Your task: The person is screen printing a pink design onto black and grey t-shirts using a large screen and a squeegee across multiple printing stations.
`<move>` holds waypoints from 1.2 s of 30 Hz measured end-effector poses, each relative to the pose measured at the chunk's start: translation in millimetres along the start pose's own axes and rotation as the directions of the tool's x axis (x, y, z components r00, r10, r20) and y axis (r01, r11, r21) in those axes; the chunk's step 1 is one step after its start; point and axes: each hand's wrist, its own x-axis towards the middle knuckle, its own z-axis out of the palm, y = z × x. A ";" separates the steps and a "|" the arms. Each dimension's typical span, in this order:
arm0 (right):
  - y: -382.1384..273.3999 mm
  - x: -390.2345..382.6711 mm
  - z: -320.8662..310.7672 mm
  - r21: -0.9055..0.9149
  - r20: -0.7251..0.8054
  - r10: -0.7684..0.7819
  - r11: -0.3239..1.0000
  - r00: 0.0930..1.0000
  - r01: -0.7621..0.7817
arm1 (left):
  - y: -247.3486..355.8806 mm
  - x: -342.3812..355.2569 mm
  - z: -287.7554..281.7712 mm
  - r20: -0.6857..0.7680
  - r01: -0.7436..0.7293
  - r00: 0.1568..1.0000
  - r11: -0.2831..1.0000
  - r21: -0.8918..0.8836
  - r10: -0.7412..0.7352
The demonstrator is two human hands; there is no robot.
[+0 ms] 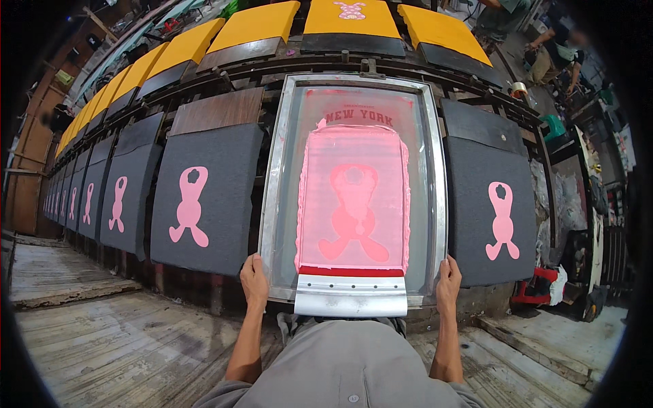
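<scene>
A screen-printing frame [271, 204] with silver metal edges lies in front of me over one station of the long table. My left hand [254, 280] is closed around its near left edge, and my right hand [447, 282] grips the near right edge. Pink ink [320, 204] coats the middle of the mesh, with a darker pink long-eared figure showing through. Reddish lettering sits above the ink. Across the near end of the mesh rests a squeegee [351, 294] with a silver holder and red blade; neither hand touches it. What lies beneath the frame is mostly hidden.
Dark grey fabric panels [224, 153] with pink figures flank the frame, in a row running left. Yellow panels [245, 26] form the far row. A metal rail [394, 70] runs between. People [561, 54] are at the far right. A red object [536, 285] stands low right.
</scene>
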 end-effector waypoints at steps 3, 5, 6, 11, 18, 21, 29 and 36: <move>2.6 1.7 -0.9 -0.040 -0.020 -0.005 0.999 1.000 0.004 | -2.3 -0.1 0.5 0.008 -0.004 1.000 1.000 -0.010 0.005; 4.5 1.4 -2.2 -0.044 -0.017 0.021 0.999 1.000 -0.022 | -5.5 -0.3 1.7 -0.015 -0.010 1.000 1.000 -0.028 0.010; 6.2 2.3 -3.5 -0.041 -0.017 0.021 0.999 1.000 -0.021 | -6.6 -0.4 1.3 -0.017 -0.012 1.000 1.000 -0.027 0.011; 0.0 2.6 -2.0 -0.052 -0.010 0.065 0.997 0.998 -0.065 | -1.0 -1.5 3.5 -0.032 -0.024 0.999 1.000 -0.006 0.024; -18.6 -15.2 -2.3 -0.018 -0.011 0.012 1.000 1.000 -0.012 | 5.9 -1.7 -13.0 -0.038 -0.058 0.998 0.998 -0.005 0.058; -35.3 -30.3 4.5 -0.021 0.004 -0.025 0.999 1.000 0.025 | 2.1 3.6 -30.2 -0.042 -0.087 0.995 0.996 -0.037 0.085; -69.1 -84.7 131.1 0.023 0.022 -0.081 0.997 0.996 0.080 | -56.8 84.9 -134.3 -0.127 -0.077 0.989 0.995 -0.059 0.069; -99.8 -165.9 267.7 0.005 0.034 -0.079 0.997 0.996 0.079 | -118.2 152.9 -259.3 -0.141 -0.029 0.990 0.999 -0.021 0.026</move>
